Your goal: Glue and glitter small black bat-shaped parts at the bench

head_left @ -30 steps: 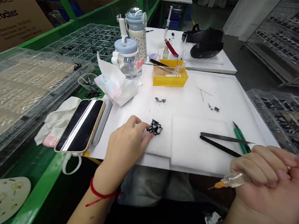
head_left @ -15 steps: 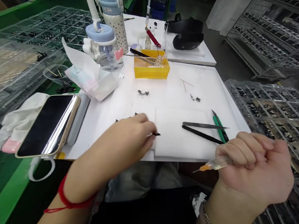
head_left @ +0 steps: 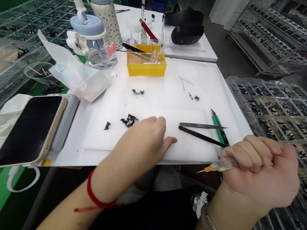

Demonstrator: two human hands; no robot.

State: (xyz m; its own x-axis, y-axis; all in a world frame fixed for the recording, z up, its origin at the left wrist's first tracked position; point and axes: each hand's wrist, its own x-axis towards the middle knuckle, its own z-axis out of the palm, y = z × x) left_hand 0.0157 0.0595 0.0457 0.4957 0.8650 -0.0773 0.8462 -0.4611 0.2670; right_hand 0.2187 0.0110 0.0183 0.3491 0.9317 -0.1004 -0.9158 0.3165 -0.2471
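Observation:
My right hand [head_left: 258,170] is curled in a fist around a small syringe [head_left: 227,165], its orange needle tip pointing left just past the mat's front edge. Over the white foam mat [head_left: 193,149], my left hand [head_left: 146,139] has its fingers bent down and the thumb sticking out to the right. The hand's back hides the fingertips and whatever they hold. Just left of it lies a small heap of black, bat-like pieces [head_left: 129,120], with one single black piece [head_left: 107,126] farther left. Black tweezers [head_left: 203,126] and a green-handled craft knife [head_left: 219,128] rest between my hands.
Behind the mat stands a yellow box [head_left: 146,70] with tools and a small bottle. Leftward are a tissue pack [head_left: 78,81], a drinking cup [head_left: 88,34] and a phone [head_left: 30,129]. Compartment trays [head_left: 266,114] flank the right side. Dark crumbs [head_left: 138,92] and thin sticks [head_left: 185,80] lie farther back.
My left hand has moved right across the mat, uncovering the black pieces. The small black piece at its fingertips no longer shows. My right hand keeps the syringe; the view has shifted slightly.

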